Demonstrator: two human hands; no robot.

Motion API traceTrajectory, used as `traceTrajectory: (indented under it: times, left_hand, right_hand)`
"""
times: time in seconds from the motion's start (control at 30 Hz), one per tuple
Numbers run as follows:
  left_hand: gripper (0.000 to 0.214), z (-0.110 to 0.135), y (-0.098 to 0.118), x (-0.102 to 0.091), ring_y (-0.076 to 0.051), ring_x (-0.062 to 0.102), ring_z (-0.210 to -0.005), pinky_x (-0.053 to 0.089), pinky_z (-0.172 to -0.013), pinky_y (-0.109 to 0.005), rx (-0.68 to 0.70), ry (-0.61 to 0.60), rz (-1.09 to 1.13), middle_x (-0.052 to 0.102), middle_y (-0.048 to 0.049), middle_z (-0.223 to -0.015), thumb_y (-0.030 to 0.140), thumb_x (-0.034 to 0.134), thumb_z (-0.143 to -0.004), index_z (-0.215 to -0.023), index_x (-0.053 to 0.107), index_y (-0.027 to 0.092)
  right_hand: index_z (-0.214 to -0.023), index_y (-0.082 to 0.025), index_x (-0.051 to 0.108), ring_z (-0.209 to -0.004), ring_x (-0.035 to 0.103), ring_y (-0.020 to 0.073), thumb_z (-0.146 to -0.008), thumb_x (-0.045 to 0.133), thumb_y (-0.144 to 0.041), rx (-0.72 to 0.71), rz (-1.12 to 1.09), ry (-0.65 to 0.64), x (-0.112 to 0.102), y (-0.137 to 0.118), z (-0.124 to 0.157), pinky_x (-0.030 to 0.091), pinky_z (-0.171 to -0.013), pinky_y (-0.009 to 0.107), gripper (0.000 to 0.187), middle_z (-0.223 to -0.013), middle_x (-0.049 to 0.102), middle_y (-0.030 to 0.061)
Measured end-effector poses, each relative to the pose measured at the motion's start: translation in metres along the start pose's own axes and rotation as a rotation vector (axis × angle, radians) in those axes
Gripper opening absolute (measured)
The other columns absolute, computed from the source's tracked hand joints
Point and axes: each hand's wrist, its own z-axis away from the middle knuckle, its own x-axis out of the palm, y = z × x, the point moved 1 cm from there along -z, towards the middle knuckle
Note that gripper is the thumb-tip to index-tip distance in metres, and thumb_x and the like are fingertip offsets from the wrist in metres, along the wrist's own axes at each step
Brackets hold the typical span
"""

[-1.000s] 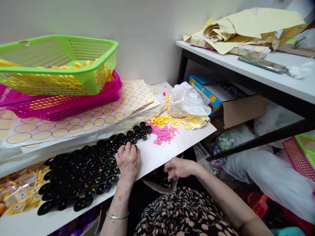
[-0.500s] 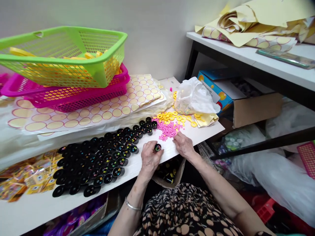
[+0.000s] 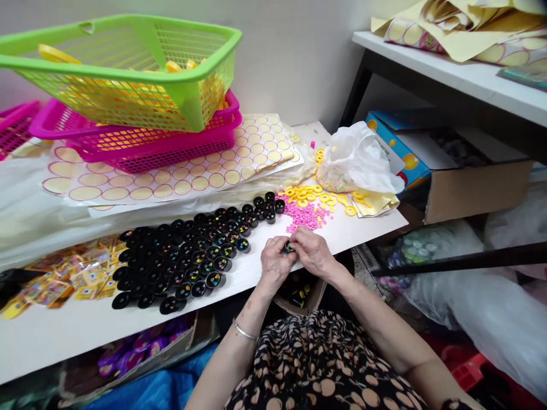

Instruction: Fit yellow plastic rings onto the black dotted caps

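Observation:
Near the table's front edge, my left hand [image 3: 274, 264] grips a small black cup [image 3: 289, 247] with coloured bits inside. My right hand [image 3: 315, 255] is pinched closed over the cup's top, and its fingertips hide whatever they may hold. Just beyond both hands lies a loose pile of tiny pink pieces [image 3: 305, 217]. Yellow ring-ended pieces [image 3: 316, 196] are scattered behind the pink ones. To the left, many more black cups [image 3: 183, 259] stand close together in rows, several with coloured bits showing inside.
A green basket [image 3: 188, 97] of yellow parts sits on a magenta basket [image 3: 171, 149] at back left. Sheets of round stickers [image 3: 199, 182] lie under them. Cards [image 3: 85, 273] spread at left. A white plastic bag [image 3: 361, 159] and an open carton [image 3: 478, 193] are right, below a shelf [image 3: 453, 68].
My right hand has moved left from beside the pink pieces to the black cup and now meets my left hand there. The whole view has shifted slightly.

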Motion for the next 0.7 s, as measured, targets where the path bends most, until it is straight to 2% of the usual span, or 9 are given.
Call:
traceTrajectory:
  times: [0.17,0.3,0.47,0.57,0.7]
  left_hand:
    - [0.024,0.001,-0.001,0.0,-0.018,0.052,-0.079,0.042,-0.072,-0.03,0.023,0.004,-0.028,0.064,-0.0021,-0.082,0.01,0.056,-0.065,-0.086,0.063,0.018]
    - [0.022,0.001,-0.001,0.0,-0.017,0.052,-0.079,0.041,-0.072,-0.029,0.032,0.01,-0.042,0.063,-0.001,-0.082,0.01,0.055,-0.066,-0.085,0.062,0.019]
    - [0.016,0.001,0.0,-0.001,-0.017,0.052,-0.079,0.041,-0.072,-0.029,0.027,-0.007,-0.036,0.063,-0.0007,-0.081,0.013,0.056,-0.069,-0.082,0.062,0.02]
    - [0.016,0.001,-0.001,-0.001,-0.017,0.052,-0.078,0.041,-0.072,-0.029,0.025,-0.003,-0.044,0.063,-0.0006,-0.081,0.013,0.056,-0.069,-0.082,0.062,0.02]
    - [0.019,0.0,-0.006,0.002,-0.018,0.051,-0.079,0.041,-0.072,-0.029,0.053,0.018,-0.048,0.063,-0.0017,-0.084,0.02,0.062,-0.069,-0.088,0.063,0.021]
  right_hand:
    - [-0.074,-0.017,0.057,-0.072,0.047,0.0137,-0.085,0.043,-0.014,0.004,0.266,-0.102,-0.005,-0.01,-0.006,0.033,-0.063,0.024,0.018,-0.076,0.051,0.0029]
    - [-0.075,-0.017,0.058,-0.071,0.046,0.0133,-0.086,0.041,-0.014,-0.03,0.354,-0.137,-0.007,-0.014,-0.007,0.031,-0.062,0.025,0.021,-0.076,0.052,0.003]
    - [-0.073,-0.017,0.058,-0.068,0.045,0.0138,-0.084,0.043,-0.014,-0.001,0.424,-0.147,-0.006,-0.016,-0.009,0.029,-0.058,0.026,0.019,-0.074,0.052,0.0028]
    - [-0.071,-0.017,0.058,-0.068,0.046,0.0137,-0.082,0.045,-0.012,0.015,0.352,-0.147,-0.005,-0.015,-0.009,0.031,-0.059,0.025,0.018,-0.073,0.052,0.0025]
    - [-0.074,-0.017,0.06,-0.069,0.05,0.0123,-0.081,0.049,-0.013,-0.012,0.004,-0.075,-0.012,0.001,-0.008,0.037,-0.063,0.024,0.013,-0.073,0.052,0.0007]
